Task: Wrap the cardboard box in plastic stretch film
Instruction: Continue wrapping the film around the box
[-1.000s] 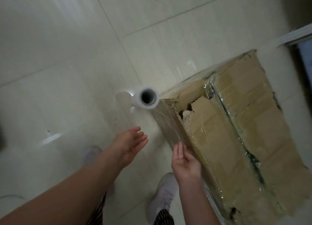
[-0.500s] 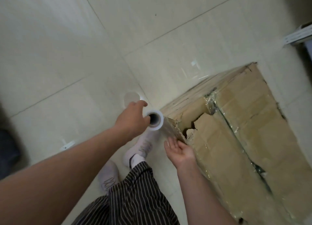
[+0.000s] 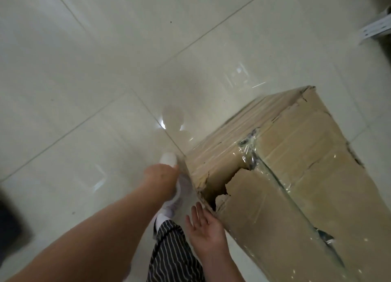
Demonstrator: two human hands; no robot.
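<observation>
**Floor** [image 3: 105, 70]: laid in pale, glossy tiles with thin dark joints; filled most of the view and carried everything else.

**Cardboard box** [image 3: 306, 186]: stood on the floor at lower right, one top corner turned toward the person. Torn open in a ragged hole [image 3: 218, 184] at that corner. Crossed on top by a crumpled band of clear film [image 3: 251, 156] and banded on its left side with shiny layers of the same.

**Trouser leg** [image 3: 173, 254]: dark with thin white stripes; rose from the bottom edge between the two forearms.

**Left hand** [image 3: 161, 177]: reached in from lower left, back turned to the camera. Closed round the roll of film just left of the box's torn corner, fingers mostly hidden.

**Right hand** [image 3: 206, 231]: held flat and spread, palm showing, fingers straight, gripping nothing. Lay just beside the box's near edge below the hole; touching the cardboard or not, impossible to tell.

**Shoe** [image 3: 170, 206]: white, set on the floor below the left hand, partly hazed behind clear film.

**Roll of film** [image 3: 168, 159]: seen only as a white end just above the left knuckles; joined to the box's corner by a taut clear sheet.

**Bracket** [image 3: 374, 30]: white perforated metal at the top right edge, well apart from the box.
</observation>
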